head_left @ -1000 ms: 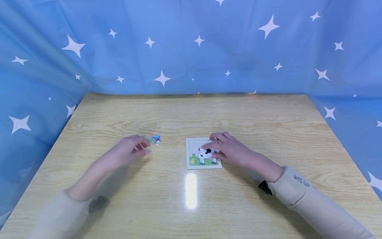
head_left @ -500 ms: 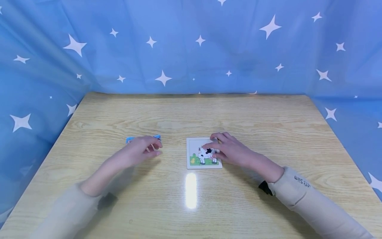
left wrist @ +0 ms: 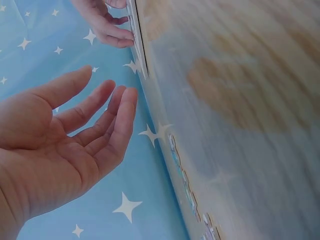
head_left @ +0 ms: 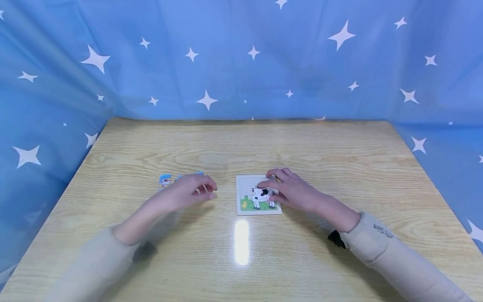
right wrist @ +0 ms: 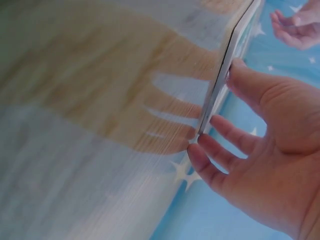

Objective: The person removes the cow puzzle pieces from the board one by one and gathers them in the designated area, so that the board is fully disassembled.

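At the far left, the table's (head_left: 56,218) side edge slants from the lower-left corner to the upper left, meeting a blue star-printed curtain (head_left: 226,42). Loose puzzle pieces (head_left: 164,179) lie left of centre, partly covered by the left hand (head_left: 184,193); the left wrist view shows a row of them edge-on at lower centre. That hand holds nothing, its fingers loosely bent and its thumb well apart from them.

A strip of bare wood separates its fingertips from the square puzzle board (head_left: 238,195), just right of centre, whose pale raised rim frames a cow (head_left: 258,199) on green and a blank upper-left part. The right hand (head_left: 292,192) spreads over the board's right side, thumb and fingers apart and touching it. Farther right, wood extends to the table's slanting right edge. Dark lettering on the right sleeve (head_left: 396,256) is upside down and too blurred to read.
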Demonstrator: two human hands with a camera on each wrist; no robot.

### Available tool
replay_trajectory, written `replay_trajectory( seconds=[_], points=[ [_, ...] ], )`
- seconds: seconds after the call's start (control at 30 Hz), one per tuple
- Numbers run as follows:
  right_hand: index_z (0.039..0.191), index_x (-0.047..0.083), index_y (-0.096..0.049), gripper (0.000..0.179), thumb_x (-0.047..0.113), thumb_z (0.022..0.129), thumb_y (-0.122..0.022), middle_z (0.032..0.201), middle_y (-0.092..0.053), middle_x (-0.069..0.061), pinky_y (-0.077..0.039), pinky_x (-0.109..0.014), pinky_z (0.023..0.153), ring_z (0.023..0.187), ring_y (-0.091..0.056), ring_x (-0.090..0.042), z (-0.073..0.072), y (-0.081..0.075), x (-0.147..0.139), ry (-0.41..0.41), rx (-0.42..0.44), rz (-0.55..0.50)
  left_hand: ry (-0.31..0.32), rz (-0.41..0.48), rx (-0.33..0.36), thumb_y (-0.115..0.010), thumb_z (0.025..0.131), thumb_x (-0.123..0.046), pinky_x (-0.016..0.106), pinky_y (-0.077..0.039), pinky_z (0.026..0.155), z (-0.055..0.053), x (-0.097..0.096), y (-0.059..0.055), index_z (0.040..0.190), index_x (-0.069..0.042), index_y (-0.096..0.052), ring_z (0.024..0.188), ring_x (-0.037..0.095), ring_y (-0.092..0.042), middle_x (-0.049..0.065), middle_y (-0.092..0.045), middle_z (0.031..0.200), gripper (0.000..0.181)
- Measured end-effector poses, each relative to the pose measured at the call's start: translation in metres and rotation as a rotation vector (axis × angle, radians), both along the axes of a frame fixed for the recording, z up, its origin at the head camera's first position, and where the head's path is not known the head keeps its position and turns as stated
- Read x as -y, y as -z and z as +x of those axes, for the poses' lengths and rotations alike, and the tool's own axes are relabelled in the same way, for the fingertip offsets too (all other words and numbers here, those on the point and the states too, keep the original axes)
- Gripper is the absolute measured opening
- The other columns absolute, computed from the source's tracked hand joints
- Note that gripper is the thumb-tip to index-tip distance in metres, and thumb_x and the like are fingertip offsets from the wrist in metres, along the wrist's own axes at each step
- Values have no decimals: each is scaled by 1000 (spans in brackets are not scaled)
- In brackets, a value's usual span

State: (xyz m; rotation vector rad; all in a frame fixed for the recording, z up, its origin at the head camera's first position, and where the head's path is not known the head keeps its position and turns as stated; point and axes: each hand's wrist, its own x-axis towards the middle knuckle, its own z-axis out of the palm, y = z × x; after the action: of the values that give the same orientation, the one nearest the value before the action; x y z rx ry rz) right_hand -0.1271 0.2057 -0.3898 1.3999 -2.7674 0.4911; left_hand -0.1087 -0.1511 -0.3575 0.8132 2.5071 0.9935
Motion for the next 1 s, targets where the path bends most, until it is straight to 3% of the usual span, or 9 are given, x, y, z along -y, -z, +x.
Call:
replay_trajectory(
  seconds=[0.43,1.0],
  points=[
    [139,7,-69,39,13,102,-80,140,-63,-19,-54,-58,102,126,-59,-42,-1,1,1,15,2,11,42,8,-12,-74,106,-9,34,-60,89,-6,-12,6,119,3,-73,99,18,-71,4,-76,108,18],
    [139,6,-70,39,14,102,-80,141,-61,-22,-55,-59,103,127,-60,-42,1,-2,1,51,37,25,80,-17,-32,-72,106,-7,29,-58,85,-16,-45,8,119,2,-74,95,15,-69,6,-77,108,17]
  ],
)
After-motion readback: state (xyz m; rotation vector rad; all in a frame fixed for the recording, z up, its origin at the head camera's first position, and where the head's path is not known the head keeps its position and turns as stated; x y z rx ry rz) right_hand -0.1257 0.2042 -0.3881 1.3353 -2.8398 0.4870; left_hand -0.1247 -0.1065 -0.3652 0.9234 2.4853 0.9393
